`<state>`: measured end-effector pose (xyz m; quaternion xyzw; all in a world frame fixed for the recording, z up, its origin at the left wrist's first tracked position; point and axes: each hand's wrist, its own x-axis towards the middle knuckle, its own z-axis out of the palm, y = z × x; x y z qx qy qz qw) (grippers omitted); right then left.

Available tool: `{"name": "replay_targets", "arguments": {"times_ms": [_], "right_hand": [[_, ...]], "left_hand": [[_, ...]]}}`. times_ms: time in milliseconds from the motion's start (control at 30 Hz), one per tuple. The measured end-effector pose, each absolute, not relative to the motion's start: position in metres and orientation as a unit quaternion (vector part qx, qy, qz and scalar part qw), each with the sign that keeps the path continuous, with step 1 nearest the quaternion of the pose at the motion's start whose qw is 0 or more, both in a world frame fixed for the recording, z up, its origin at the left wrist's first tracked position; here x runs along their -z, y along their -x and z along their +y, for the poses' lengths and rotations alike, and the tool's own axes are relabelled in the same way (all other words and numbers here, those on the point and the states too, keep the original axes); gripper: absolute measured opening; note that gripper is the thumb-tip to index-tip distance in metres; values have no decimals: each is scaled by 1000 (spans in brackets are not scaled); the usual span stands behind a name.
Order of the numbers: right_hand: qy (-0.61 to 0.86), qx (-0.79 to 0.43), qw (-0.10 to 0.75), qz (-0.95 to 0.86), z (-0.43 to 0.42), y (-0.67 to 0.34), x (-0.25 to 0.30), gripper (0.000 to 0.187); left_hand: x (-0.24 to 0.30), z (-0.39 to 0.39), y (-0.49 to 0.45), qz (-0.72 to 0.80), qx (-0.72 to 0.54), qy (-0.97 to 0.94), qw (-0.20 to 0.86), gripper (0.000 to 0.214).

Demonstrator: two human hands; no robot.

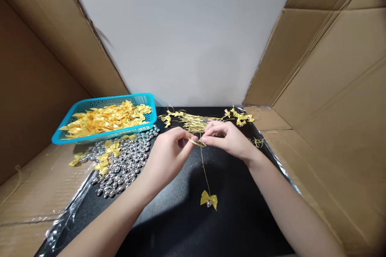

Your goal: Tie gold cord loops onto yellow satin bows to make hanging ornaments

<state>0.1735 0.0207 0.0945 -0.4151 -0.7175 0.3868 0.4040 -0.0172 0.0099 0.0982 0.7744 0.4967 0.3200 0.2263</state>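
My left hand [171,150] and my right hand [226,138] meet over the middle of the black surface, fingertips nearly touching. Both are closed in a pinch on a small loop of gold cord [197,143]. From between them one strand runs down towards me to a yellow ribbon bow [209,199] with a silver bead at its centre, lying on the black surface. Just beyond my fingers lies a bundle of gold cords [196,123]. How the cord passes between the fingertips is too small to make out.
A blue basket [57,138] full of yellow bows stands at the left. Before it spreads a pile of silver beads [120,176] with several loose bows [112,147]. Beaded bows [244,119] lie at the back right. Cardboard walls [328,76] flank the black table [181,229].
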Motion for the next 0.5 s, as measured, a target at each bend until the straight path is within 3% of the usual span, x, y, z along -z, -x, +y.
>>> {"name": "replay_targets", "arguments": {"times_ms": [133, 367, 500], "right_hand": [[438, -422, 378, -697, 5, -174, -74, 9], [500, -347, 462, -645, -27, -169, -29, 12], [517, -328, 484, -625, -39, -157, -15, 2]], "left_hand": [[-78, 2, 19, 503, -283, -762, 294, 24], [-47, -7, 22, 535, -259, -691, 411, 34], [-38, -12, 15, 527, -252, -689, 429, 34]]}}
